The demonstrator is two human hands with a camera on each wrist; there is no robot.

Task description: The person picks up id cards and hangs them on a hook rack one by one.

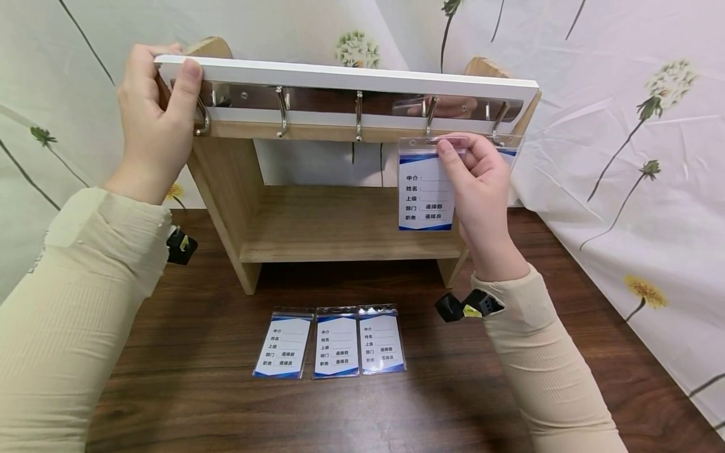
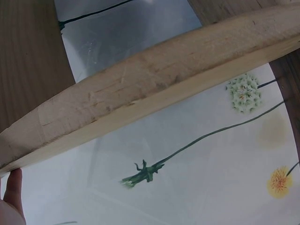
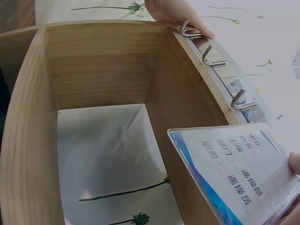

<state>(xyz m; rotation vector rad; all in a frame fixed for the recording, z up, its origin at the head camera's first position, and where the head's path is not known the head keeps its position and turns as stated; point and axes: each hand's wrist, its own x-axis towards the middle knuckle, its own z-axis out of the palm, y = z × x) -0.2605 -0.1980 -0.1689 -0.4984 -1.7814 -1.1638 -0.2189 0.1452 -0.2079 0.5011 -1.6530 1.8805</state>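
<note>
My left hand (image 1: 153, 126) grips the left end of a white board (image 1: 340, 69) with several metal hooks, its thumb over the front. In the left wrist view only a bit of that hand (image 2: 13, 201) shows beside the wooden side panel (image 2: 140, 79). My right hand (image 1: 481, 182) pinches the clear top edge of a badge holder (image 1: 425, 189), right under the fourth hook (image 1: 432, 114) from the left. The printed card faces me, upright. Partly hidden behind the right hand, another badge holder (image 1: 512, 146) hangs at the rightmost hook (image 1: 500, 119).
Three more badge holders, left (image 1: 282, 346), middle (image 1: 337, 345) and right (image 1: 382, 343), lie in a row on the dark wood table (image 1: 226, 409). The board tops a wooden stand (image 1: 345, 220) with a lower shelf. Flower-printed cloth (image 1: 612, 126) covers the back and sides.
</note>
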